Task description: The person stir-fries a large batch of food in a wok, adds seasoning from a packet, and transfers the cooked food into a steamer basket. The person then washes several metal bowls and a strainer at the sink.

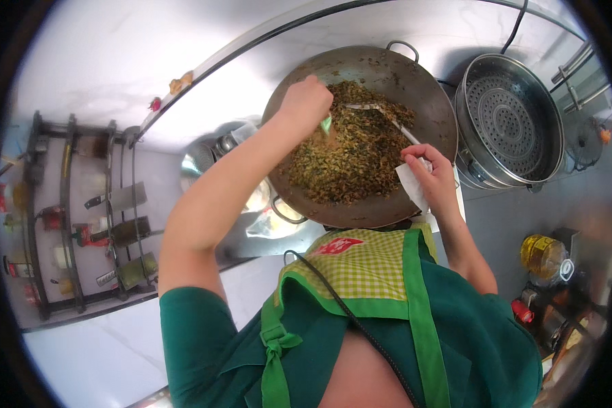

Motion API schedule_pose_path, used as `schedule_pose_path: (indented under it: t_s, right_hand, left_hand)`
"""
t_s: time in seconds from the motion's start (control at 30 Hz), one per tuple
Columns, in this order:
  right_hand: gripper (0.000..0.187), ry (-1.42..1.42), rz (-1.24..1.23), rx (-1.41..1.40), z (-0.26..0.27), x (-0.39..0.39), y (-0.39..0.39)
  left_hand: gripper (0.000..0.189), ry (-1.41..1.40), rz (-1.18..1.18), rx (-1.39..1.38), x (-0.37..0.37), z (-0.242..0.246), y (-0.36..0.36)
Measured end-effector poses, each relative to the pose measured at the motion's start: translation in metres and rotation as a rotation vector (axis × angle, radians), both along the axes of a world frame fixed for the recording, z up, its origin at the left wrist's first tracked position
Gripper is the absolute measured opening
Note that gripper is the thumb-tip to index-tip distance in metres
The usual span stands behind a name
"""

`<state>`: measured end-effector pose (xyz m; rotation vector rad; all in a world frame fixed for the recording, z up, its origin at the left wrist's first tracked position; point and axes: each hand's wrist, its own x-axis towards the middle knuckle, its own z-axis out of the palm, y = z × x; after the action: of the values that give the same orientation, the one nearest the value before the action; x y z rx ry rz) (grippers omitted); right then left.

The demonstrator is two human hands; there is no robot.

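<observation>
A large metal wok (433, 97) holds a wide heap of chopped, fried greenish-brown food (352, 158). Over its left side, my left hand (308, 102) grips a small green packet (327, 125), mostly hidden by my fingers and tipped downward. A brownish blur, perhaps powder, shows just beneath the packet. At the wok's right rim, my right hand (431, 171) is closed around the handle of a metal spatula (405, 133). The spatula's blade rests in the food. A white cloth or paper (413, 186) is also held in that hand.
Right of the wok stands a metal steamer pot (510, 122) with a perforated tray. A rack (74, 214) with cleavers and jars lines the left. Bowls (204, 158) and a plastic bag (278, 222) lie left of the wok. An oil jug (543, 255) sits at lower right.
</observation>
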<state>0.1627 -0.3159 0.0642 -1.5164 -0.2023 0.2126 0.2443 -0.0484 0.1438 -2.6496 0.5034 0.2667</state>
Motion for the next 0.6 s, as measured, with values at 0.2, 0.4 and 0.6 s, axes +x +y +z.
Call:
schedule_pose_path:
  t_s: [0.2, 0.4, 0.6]
  right_hand:
    - [0.016, 0.008, 0.051, -0.026, -0.001, 0.007, 0.0]
    - [0.025, -0.223, 0.227, -0.263, 0.023, 0.045, 0.013]
    - [0.041, -0.552, 0.414, -0.251, 0.051, 0.121, 0.077]
  left_hand:
    - [0.007, -0.183, -0.063, -0.037, 0.015, -0.001, 0.003]
    - [0.011, -0.129, -0.112, -0.105, 0.003, 0.018, 0.022]
    - [0.025, -0.298, -0.524, -0.306, -0.014, 0.041, 0.004]
